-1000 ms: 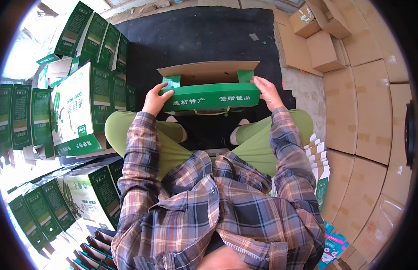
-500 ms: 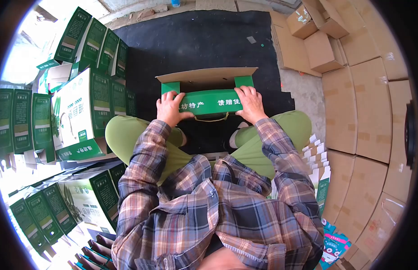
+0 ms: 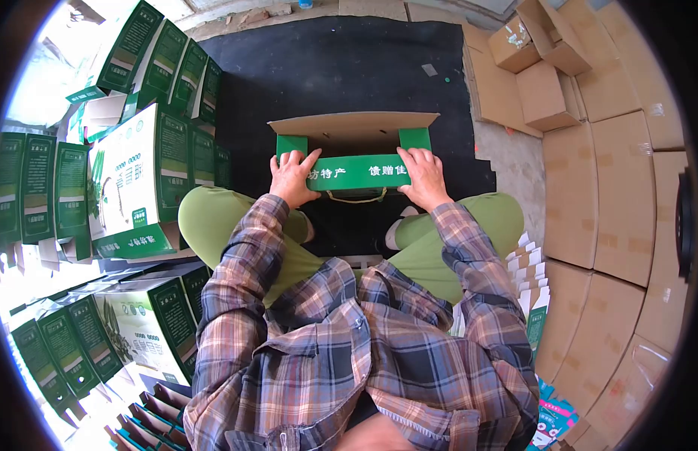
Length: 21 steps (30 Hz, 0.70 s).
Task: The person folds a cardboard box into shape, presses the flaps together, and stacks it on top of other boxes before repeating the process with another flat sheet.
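A green cardboard gift box (image 3: 356,172) with white Chinese lettering stands in front of me between my knees. Its brown-lined lid flap (image 3: 356,121) is raised at the far side, and the top is partly uncovered. My left hand (image 3: 293,179) grips the left end of the green front panel, fingers over the top edge and thumb lower down. At the right end, my right hand (image 3: 423,177) holds the same panel in a similar way. A cord handle (image 3: 356,199) hangs at the near side, below the lettering.
Green-and-white printed boxes (image 3: 131,180) are stacked at the left, with more boxes (image 3: 153,323) nearer me. Brown cartons (image 3: 623,195) form a wall on the right, and opened cartons (image 3: 544,90) lie at the back right. Black sheeting (image 3: 334,68) covers the floor.
The view has shifted slightly, so the surroundings appear a little to the right at the back. A finger of my left hand has spread onto the panel's top edge; both hands keep their hold.
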Motion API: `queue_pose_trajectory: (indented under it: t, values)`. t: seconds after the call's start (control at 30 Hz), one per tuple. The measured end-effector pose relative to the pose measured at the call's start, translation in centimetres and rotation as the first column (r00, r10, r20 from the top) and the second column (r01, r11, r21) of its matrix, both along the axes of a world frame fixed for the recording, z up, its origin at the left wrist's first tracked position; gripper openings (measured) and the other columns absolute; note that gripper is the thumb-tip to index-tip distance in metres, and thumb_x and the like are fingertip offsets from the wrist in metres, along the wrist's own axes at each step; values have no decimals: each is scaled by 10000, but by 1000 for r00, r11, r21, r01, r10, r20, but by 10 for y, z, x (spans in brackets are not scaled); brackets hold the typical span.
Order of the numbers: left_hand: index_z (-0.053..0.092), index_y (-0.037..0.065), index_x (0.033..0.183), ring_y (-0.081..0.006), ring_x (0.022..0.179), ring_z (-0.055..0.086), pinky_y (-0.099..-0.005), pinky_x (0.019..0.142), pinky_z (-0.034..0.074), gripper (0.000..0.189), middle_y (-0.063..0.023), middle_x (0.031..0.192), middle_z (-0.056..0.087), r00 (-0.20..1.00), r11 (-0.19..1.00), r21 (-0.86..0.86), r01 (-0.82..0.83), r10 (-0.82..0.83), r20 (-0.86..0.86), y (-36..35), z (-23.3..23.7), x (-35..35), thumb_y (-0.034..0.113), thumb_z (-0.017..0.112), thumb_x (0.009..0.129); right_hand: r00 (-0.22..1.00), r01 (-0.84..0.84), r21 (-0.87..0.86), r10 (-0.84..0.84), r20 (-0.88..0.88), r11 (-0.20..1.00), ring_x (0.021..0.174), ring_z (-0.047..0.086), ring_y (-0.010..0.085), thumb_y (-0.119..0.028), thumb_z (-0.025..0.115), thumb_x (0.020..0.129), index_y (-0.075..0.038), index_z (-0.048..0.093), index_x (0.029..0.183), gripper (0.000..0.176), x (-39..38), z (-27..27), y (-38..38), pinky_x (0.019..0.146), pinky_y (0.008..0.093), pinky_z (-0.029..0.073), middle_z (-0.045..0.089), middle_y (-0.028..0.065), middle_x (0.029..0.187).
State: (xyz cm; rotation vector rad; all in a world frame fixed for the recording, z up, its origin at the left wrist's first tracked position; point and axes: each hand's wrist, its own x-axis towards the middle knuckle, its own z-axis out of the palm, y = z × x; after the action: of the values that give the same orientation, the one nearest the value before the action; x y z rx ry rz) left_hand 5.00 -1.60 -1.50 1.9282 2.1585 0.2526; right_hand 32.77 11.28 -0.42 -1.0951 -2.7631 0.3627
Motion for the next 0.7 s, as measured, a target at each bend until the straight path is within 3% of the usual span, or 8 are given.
queue_pose_trajectory:
  t: [0.2,0.37,0.53,0.7]
  values:
    - [387,207,1370,-318,1158,394,-566,1027,212,962,-102,1146,461,1000,999,-33,-20,20,7,2,0,7,327,818,519,994,5,-79,4,110,997,1233,378,276,-167,785,629,-98,394,1331,807,2,1,-2,1010,542,296,447,107,1277]
    - [362,184,1385,-323,1199,362,-596,1057,142,976,-102,1193,441,1000,1000,17,-25,25,-18,1,1,10,350,822,541,973,20,-56,-6,229,998,1369,211,272,-222,726,730,-105,249,1415,843,-2,-5,-10,1029,588,252,247,119,1470]
    - [374,66,1350,-313,1144,401,-460,1018,271,924,-118,1196,437,989,975,172,141,-146,18,0,-4,25,270,824,569,970,35,-80,-15,244,996,1384,181,270,-240,699,747,-116,236,1424,831,-4,-5,-12,1032,587,230,222,116,1485]
    - [366,37,1352,-289,1119,450,-408,959,336,936,-109,1164,490,984,981,84,174,-170,-55,7,-11,18,260,819,563,966,36,-65,-19,256,997,1386,186,281,-291,654,778,-103,244,1421,785,-11,-9,-12,1009,589,250,233,131,1484]
